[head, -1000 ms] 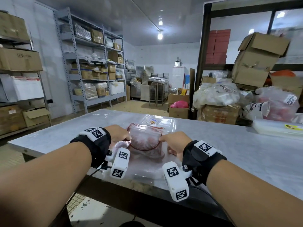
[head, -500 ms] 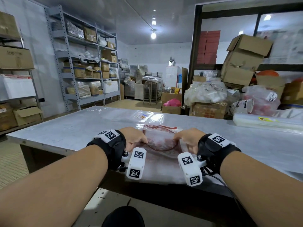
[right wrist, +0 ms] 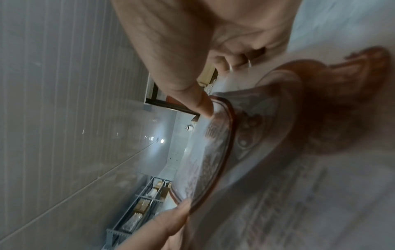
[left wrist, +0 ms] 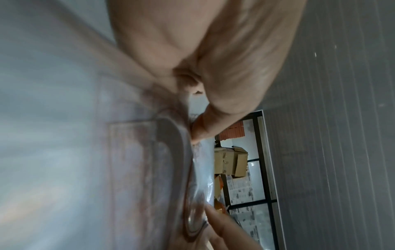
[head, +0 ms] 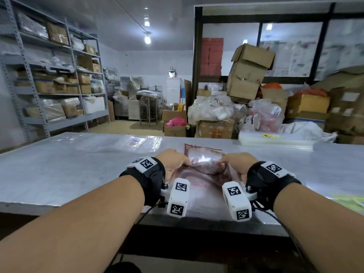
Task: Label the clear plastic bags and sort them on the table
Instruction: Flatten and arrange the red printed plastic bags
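A clear plastic bag (head: 204, 161) with red-brown print is raised off a stack of like bags (head: 204, 192) at the near edge of the steel table (head: 59, 170). My left hand (head: 175, 161) pinches the bag's left edge and my right hand (head: 235, 163) pinches its right edge. In the left wrist view the thumb and fingers (left wrist: 203, 128) close on the bag's (left wrist: 200, 169) edge. The right wrist view shows my thumb tip (right wrist: 203, 104) pressed on the bag (right wrist: 215, 152) beside its red border. A labelled clear bag (head: 136, 142) lies flat farther back on the left.
A flat pile of clear bags with a yellow label (head: 275, 137) sits at the table's far right. Something yellow-green (head: 352, 200) shows at the right edge. Cardboard boxes (head: 248, 71) and filled sacks stand behind the table; metal shelves (head: 49, 81) line the left wall.
The head view has swung right and lower. Both hands have drawn closer together and keep hold of the bag, which now stands lower and bows up between them.
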Motion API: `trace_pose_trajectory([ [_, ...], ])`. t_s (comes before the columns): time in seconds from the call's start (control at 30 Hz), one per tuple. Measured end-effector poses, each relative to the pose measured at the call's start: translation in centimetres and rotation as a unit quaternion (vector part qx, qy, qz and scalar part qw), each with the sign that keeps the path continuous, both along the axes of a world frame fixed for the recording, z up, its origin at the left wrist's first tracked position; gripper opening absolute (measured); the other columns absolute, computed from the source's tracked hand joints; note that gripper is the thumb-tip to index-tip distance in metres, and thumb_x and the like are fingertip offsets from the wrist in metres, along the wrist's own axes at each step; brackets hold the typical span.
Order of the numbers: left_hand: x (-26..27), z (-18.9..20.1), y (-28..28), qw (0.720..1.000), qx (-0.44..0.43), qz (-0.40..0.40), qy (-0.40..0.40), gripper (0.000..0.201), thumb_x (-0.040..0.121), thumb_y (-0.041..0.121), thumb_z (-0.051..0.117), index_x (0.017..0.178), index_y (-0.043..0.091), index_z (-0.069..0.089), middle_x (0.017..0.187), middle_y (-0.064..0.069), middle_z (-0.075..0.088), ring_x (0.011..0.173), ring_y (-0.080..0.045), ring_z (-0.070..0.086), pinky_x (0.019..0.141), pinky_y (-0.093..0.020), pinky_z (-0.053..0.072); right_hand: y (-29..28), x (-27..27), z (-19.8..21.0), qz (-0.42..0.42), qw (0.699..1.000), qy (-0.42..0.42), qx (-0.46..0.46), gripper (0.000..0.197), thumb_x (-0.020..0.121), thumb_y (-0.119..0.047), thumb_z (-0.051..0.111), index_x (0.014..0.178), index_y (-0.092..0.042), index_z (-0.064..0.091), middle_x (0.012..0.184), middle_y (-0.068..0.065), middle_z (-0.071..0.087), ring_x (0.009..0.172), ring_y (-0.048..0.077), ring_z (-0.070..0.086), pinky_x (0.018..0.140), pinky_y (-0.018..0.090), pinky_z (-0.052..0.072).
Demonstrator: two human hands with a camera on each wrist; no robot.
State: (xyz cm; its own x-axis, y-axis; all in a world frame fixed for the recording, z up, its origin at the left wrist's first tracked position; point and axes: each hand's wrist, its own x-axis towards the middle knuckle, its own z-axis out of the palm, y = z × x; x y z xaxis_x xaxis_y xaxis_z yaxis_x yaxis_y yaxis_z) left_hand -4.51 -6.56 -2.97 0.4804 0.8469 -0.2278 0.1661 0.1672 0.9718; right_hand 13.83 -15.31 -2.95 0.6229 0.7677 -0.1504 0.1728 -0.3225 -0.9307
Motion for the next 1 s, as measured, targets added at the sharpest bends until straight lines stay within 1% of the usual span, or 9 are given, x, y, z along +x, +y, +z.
trace_pose_trajectory([
  [0.13, 1.9, 0.3, 2.6, 0.996, 0.03, -0.017, -0.08, 0.066, 0.091, -0.012, 0.061, 0.148, 0.002, 0.03, 0.114, -0.032, 0.067, 0.081, -0.035, 0.073, 0.07, -0.045, 0.062, 0.6, 1.1, 0.2, 0.01, 0.988, 0.135, 0.072, 0.016, 0.093, -0.013, 0.065, 0.102, -0.001, 0.058, 0.056, 0.018, 0.059, 0.042, 0.027, 0.058, 0.04, 0.021, 0.046],
  [0.3, 3.3, 2.1, 6.7, 0.983, 0.044, -0.041, -0.174, 0.071, 0.095, -0.014, 0.053, 0.155, 0.008, 0.023, 0.085, -0.022, 0.075, 0.065, -0.024, 0.074, 0.051, -0.029, 0.059, 4.7, 2.5, 0.9, -0.014, 0.961, 0.208, 0.182, 0.03, 0.081, -0.027, 0.076, 0.103, -0.012, 0.064, 0.089, 0.021, 0.069, 0.058, 0.031, 0.068, 0.049, 0.05, 0.055],
  [0.33, 3.6, 2.6, 7.5, 0.98, 0.045, -0.045, -0.187, 0.073, 0.094, -0.014, 0.053, 0.156, 0.008, 0.021, 0.087, -0.022, 0.076, 0.067, -0.024, 0.075, 0.054, -0.031, 0.061, 5.6, 2.9, 1.3, -0.023, 0.959, 0.205, 0.193, 0.045, 0.07, -0.031, 0.082, 0.106, -0.011, 0.064, 0.097, 0.024, 0.068, 0.064, 0.033, 0.067, 0.052, 0.064, 0.051],
  [0.4, 4.5, 2.8, 9.7, 0.981, 0.059, -0.046, -0.18, 0.08, 0.09, -0.01, 0.063, 0.156, 0.01, 0.022, 0.111, -0.024, 0.072, 0.086, -0.027, 0.074, 0.071, -0.039, 0.063, 7.4, 4.2, 1.9, -0.042, 0.959, 0.182, 0.212, 0.071, 0.051, -0.032, 0.092, 0.112, -0.011, 0.064, 0.111, 0.025, 0.067, 0.078, 0.035, 0.067, 0.054, 0.044, 0.05],
  [0.57, 5.5, -0.4, 13.3, 0.991, 0.069, -0.014, -0.114, 0.083, 0.081, -0.005, 0.075, 0.15, 0.011, 0.032, 0.141, -0.02, 0.051, 0.121, -0.03, 0.059, 0.106, -0.042, 0.049, 9.8, 5.6, 0.9, -0.044, 0.976, 0.161, 0.137, 0.058, 0.057, -0.019, 0.085, 0.1, 0.012, 0.062, 0.09, 0.027, 0.067, 0.078, 0.038, 0.055, 0.07, 0.051, 0.043],
  [0.73, 5.3, -3.1, 14.7, 0.997, 0.045, -0.015, -0.06, 0.085, 0.087, -0.011, 0.067, 0.155, 0.014, 0.023, 0.131, -0.016, 0.053, 0.103, -0.021, 0.057, 0.064, -0.019, 0.053, 11.4, 6.5, -2.3, -0.045, 0.99, 0.129, 0.037, 0.051, 0.059, -0.023, 0.079, 0.1, 0.005, 0.068, 0.089, 0.033, 0.069, 0.08, 0.056, 0.067, 0.08, 0.078, 0.046],
  [0.83, 4.7, -3.4, 14.7, 0.998, 0.031, -0.022, -0.054, 0.086, 0.089, -0.012, 0.063, 0.159, 0.011, 0.019, 0.152, -0.018, 0.042, 0.115, -0.023, 0.056, 0.09, -0.027, 0.044, 11.5, 7.1, -2.8, -0.032, 0.988, 0.137, 0.058, 0.047, 0.07, -0.023, 0.08, 0.107, 0.0, 0.065, 0.086, 0.019, 0.063, 0.075, 0.036, 0.062, 0.067, 0.046, 0.055],
  [0.93, 4.2, -3.2, 14.3, 0.997, 0.016, -0.042, -0.057, 0.05, 0.091, -0.014, 0.057, 0.136, 0.008, 0.051, 0.111, -0.013, 0.075, 0.088, -0.021, 0.074, 0.081, -0.036, 0.057, 11.0, 8.1, -3.2, -0.004, 0.981, 0.178, 0.074, 0.051, 0.073, -0.022, 0.08, 0.114, -0.001, 0.057, 0.069, 0.013, 0.059, 0.072, 0.032, 0.057, 0.06, 0.037, 0.049],
  [1.0, 3.9, -2.9, 14.2, 0.994, 0.016, -0.043, -0.096, 0.054, 0.092, -0.016, 0.054, 0.14, 0.008, 0.049, 0.112, -0.015, 0.075, 0.096, -0.03, 0.074, 0.074, -0.04, 0.063, 10.7, 8.4, -3.6, 0.009, 0.973, 0.217, 0.083, 0.043, 0.086, -0.017, 0.074, 0.119, 0.0, 0.053, 0.077, 0.013, 0.054, 0.064, 0.029, 0.055, 0.05, 0.034, 0.049],
])
